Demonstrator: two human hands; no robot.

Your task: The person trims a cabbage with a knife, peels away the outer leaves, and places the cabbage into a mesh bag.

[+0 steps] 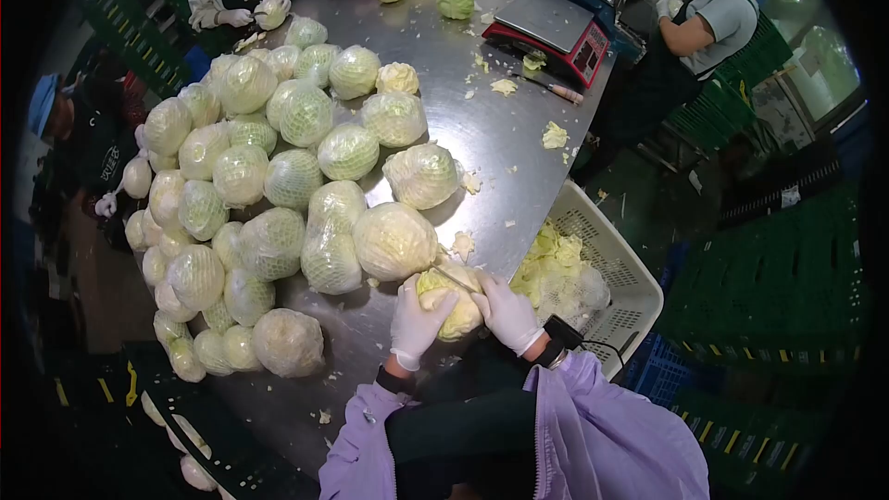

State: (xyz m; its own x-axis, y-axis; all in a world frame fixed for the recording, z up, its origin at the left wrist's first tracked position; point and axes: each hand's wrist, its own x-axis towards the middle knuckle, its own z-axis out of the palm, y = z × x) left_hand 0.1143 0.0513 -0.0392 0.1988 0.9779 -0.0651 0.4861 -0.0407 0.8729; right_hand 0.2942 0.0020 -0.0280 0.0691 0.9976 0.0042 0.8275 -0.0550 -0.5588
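Observation:
My left hand (pixel 419 322), in a white glove, is wrapped round the left side of a pale cabbage (pixel 460 318) at the table's near edge. My gloved right hand (pixel 507 313) lies at the cabbage's right side with its fingers closed on a knife. The knife's narrow blade (pixel 456 280) points left across the top of the cabbage; its handle is hidden in my hand. Just beyond sits a large unwrapped pale cabbage (pixel 395 241). A net-covered, film-wrapped cabbage (pixel 421 175) lies behind that one.
Many wrapped cabbages (pixel 294 180) crowd the left of the metal table (pixel 463 74). A white basket (pixel 639 301) of leaf trimmings stands at right. A red scale (pixel 548 23) and a second knife (pixel 562 93) lie farther back. Co-workers stand around; green crates (pixel 759 278) are stacked at right.

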